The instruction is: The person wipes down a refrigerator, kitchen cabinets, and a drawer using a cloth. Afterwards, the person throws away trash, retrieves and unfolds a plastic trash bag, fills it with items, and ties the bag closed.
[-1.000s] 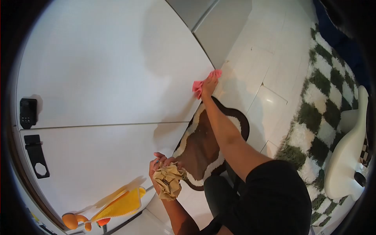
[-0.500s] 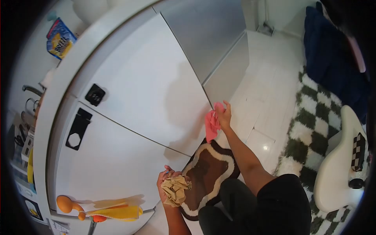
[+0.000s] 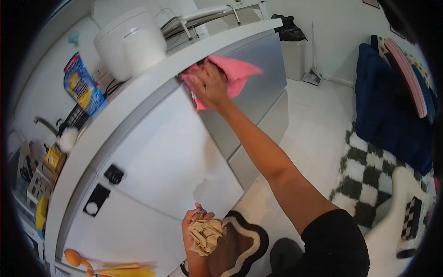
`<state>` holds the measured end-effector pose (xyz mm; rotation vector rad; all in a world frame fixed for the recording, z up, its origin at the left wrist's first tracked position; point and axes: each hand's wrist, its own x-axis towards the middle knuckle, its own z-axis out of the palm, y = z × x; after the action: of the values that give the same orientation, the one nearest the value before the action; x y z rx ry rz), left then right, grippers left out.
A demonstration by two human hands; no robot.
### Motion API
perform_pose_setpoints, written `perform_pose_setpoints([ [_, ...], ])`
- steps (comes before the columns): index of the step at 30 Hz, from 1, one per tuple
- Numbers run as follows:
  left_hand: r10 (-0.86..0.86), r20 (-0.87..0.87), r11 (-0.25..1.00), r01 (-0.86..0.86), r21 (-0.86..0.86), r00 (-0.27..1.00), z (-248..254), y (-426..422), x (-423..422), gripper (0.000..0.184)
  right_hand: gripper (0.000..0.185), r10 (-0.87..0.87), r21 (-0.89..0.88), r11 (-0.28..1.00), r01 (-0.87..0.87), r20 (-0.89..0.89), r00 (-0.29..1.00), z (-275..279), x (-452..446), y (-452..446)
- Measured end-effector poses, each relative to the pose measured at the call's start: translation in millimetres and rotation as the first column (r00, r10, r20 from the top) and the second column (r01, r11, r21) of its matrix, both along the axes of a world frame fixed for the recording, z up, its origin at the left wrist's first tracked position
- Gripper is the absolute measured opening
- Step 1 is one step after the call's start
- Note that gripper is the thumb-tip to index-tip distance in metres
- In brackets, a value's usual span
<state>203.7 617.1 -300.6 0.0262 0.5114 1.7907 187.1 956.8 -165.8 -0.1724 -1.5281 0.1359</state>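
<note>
My right hand [image 3: 211, 87] is closed on a pink cloth [image 3: 240, 74], pressed against the top corner of the white cabinet door [image 3: 157, 134], just under the countertop edge. One end of the cloth flares out to the right in front of the grey panel [image 3: 249, 76]. Lower down, my left hand [image 3: 190, 219] is wrapped around a crumpled piece of brown paper [image 3: 206, 235], held in front of the lower part of the doors and above the brown mat [image 3: 233, 244].
The countertop [image 3: 115, 97] carries a white rice cooker [image 3: 131, 46] and a blue pouch [image 3: 83, 85]. Black fittings [image 3: 96, 199] sit on the doors. A yellow cloth [image 3: 124, 271] hangs at lower left. A white chair [image 3: 392, 221] and checkered rug [image 3: 364, 180] are at right.
My right hand has moved up and left with the pink cloth, from the door's lower corner to its top corner. My left hand still holds the paper. The view has shifted toward the countertop.
</note>
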Motion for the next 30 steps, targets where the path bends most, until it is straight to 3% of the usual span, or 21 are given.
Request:
perform_pose_setpoints([
  [1, 0.007, 0.025, 1.000, -0.007, 0.001, 1.000, 13, 23, 7, 0.019, 0.031, -0.081, 0.099, 0.991, 0.087, -0.067, 0.995, 3, 5, 19],
  [2, 0.016, 0.027, 1.000, -0.015, -0.022, 1.000, 32, 35, 18, 0.019, 0.031, -0.074, 0.076, 0.994, 0.079, -0.063, 0.995, 6, 14, 29],
  [4, -0.021, -0.021, 1.000, 0.020, -0.022, 1.000, 56, 89, 22, 0.020, 0.024, -0.063, -0.008, 0.998, 0.065, 0.105, 0.992, 8, 32, 69],
  [5, 0.011, 0.097, 0.997, -0.004, -0.077, 0.995, 75, 116, 25, 0.020, 0.022, -0.045, -0.018, 0.999, 0.046, 0.031, 0.999, 11, 34, 101],
  [6, 0.003, 0.096, 0.996, 0.005, -0.084, 0.995, 84, 139, 23, 0.020, 0.022, -0.054, -0.026, 0.998, 0.054, 0.031, 0.998, 10, 41, 132],
  [7, -0.031, 0.065, 0.996, 0.036, -0.076, 0.997, 90, 158, 17, 0.023, 0.021, -0.179, -0.002, 0.984, 0.180, 0.044, 0.983, 10, 55, 155],
  [8, -0.067, 0.034, 0.996, 0.069, -0.057, 0.997, 94, 177, 10, 0.027, 0.021, -0.305, 0.035, 0.952, 0.303, 0.054, 0.951, 11, 67, 182],
  [9, -0.083, -0.048, 0.995, 0.080, -0.063, 0.995, 94, 191, 0, 0.034, 0.021, -0.233, 0.009, 0.973, 0.233, 0.083, 0.969, 13, 76, 205],
  [12, -0.040, -0.144, 0.995, 0.025, -0.102, 0.989, 85, 217, -26, 0.040, 0.023, -0.251, 0.037, 0.968, 0.249, 0.083, 0.964, 16, 99, 274],
  [14, -0.063, -0.204, 0.993, 0.040, -0.115, 0.977, 93, 222, -26, 0.040, 0.026, -0.342, 0.105, 0.938, 0.330, 0.133, 0.930, 19, 115, 313],
  [17, 0.098, -0.226, 0.975, -0.139, -0.173, 0.969, 94, 227, -28, 0.040, 0.027, -0.434, 0.096, 0.901, 0.423, 0.154, 0.888, -4, 116, 379],
  [19, 0.067, -0.020, 0.989, -0.069, -0.133, 0.998, 93, 223, -32, 0.043, 0.029, -0.355, -0.141, 0.917, 0.373, 0.135, 0.925, 8, 129, 387],
  [20, 0.044, 0.082, 0.993, -0.034, -0.115, 0.996, 93, 221, -33, 0.044, 0.029, -0.352, -0.147, 0.917, 0.371, 0.141, 0.925, 7, 134, 393],
  [23, 0.016, -0.041, 0.988, -0.022, -0.151, 0.999, 102, 226, -32, 0.045, 0.031, -0.414, -0.225, 0.862, 0.455, 0.208, 0.886, 8, 137, 429],
  [25, -0.024, -0.017, 0.993, 0.021, -0.116, 1.000, 98, 226, -36, 0.045, 0.034, -0.535, -0.249, 0.757, 0.604, 0.292, 0.792, 7, 138, 453],
  [27, -0.064, 0.007, 0.995, 0.065, -0.078, 0.998, 97, 222, -37, 0.046, 0.034, -0.563, -0.285, 0.722, 0.631, 0.290, 0.774, 13, 138, 473],
  [30, 0.008, 0.002, 0.995, -0.007, -0.100, 1.000, 105, 222, -30, 0.047, 0.035, -0.582, -0.313, 0.675, 0.668, 0.330, 0.743, 17, 133, 476],
])
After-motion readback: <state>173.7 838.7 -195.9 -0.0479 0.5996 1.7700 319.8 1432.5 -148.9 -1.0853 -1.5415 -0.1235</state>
